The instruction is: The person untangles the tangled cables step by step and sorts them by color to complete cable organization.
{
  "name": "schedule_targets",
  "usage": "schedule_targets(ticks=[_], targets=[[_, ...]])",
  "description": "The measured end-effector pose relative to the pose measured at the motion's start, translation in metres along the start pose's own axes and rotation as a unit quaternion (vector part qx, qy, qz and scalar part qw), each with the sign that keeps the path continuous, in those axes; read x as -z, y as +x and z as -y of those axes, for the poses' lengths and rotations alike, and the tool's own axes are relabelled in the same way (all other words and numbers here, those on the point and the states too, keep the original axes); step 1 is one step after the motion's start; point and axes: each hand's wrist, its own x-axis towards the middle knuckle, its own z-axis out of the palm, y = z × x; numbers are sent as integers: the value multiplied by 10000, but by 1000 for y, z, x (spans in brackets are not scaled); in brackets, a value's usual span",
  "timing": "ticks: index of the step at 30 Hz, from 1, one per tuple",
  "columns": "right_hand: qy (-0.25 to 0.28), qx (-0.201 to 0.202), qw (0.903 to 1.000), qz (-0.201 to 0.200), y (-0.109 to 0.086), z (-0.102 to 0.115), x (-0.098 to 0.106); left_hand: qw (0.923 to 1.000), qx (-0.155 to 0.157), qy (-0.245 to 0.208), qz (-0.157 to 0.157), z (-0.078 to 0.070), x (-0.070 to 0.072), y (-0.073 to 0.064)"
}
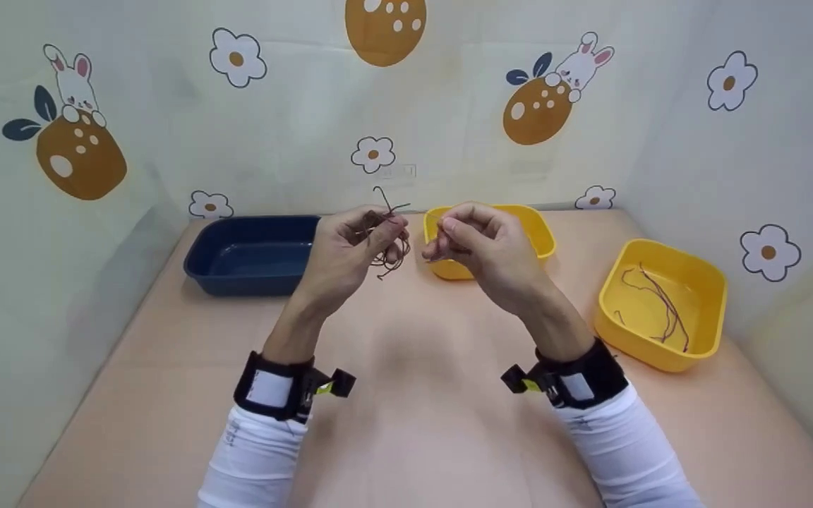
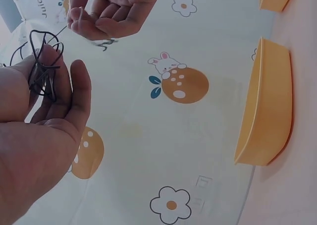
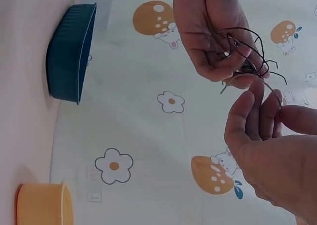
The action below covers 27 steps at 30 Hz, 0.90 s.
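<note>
Raised over the table, my left hand (image 1: 343,250) grips a tangle of thin dark wires (image 1: 392,262) between thumb and fingers. Bent wire ends stick out above and below the grip. My right hand (image 1: 495,247) is level with it, a short gap to the right. Its thumb and fingers pinch one thin strand (image 3: 275,93), which arches from beside the tangle to the thumb in the right wrist view. Whether that strand is loose from the tangle cannot be made out. In the left wrist view the looped tangle (image 2: 45,65) sits at the left hand's fingertips.
A dark blue bin (image 1: 258,282) stands behind the left hand. One yellow bin (image 1: 540,229) is behind the right hand, partly covered by it. Farther right, another yellow bin (image 1: 632,342) holds a few thin dark strands (image 1: 667,310). Patterned sheets rise behind the table (image 1: 406,423).
</note>
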Motion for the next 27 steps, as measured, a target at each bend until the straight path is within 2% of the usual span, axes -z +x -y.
schedule_targets(ticks=[2, 4, 6, 9, 14, 19, 23, 27], targets=[[-115, -62, 9999, -33, 0, 1, 3, 10000, 0, 6, 46, 0, 2, 0], [-618, -41, 9981, -58, 0, 1, 6, 10000, -27, 5, 75, 1, 4, 0], [-1271, 17, 9919, -52, -1, 2, 9, 9999, -66, 56, 89, 1, 7, 1], [-2284, 201, 9734, -21, -2, 2, 12, 9997, -65, 213, 90, 1, 12, 1], [-3270, 593, 9432, -42, -2, 2, 16, 9974, -22, 682, 247, -1, 20, 0], [-3735, 1020, 9212, -381, -2, 5, 23, 9912, 150, 1185, 571, -4, 26, -1], [-3794, 1235, 9146, -649, 0, 8, 32, 9861, 272, 1396, 862, -7, 31, -3], [-3914, 1280, 9073, -847, 1, 11, 41, 9832, 301, 1470, 1042, -8, 36, -5]])
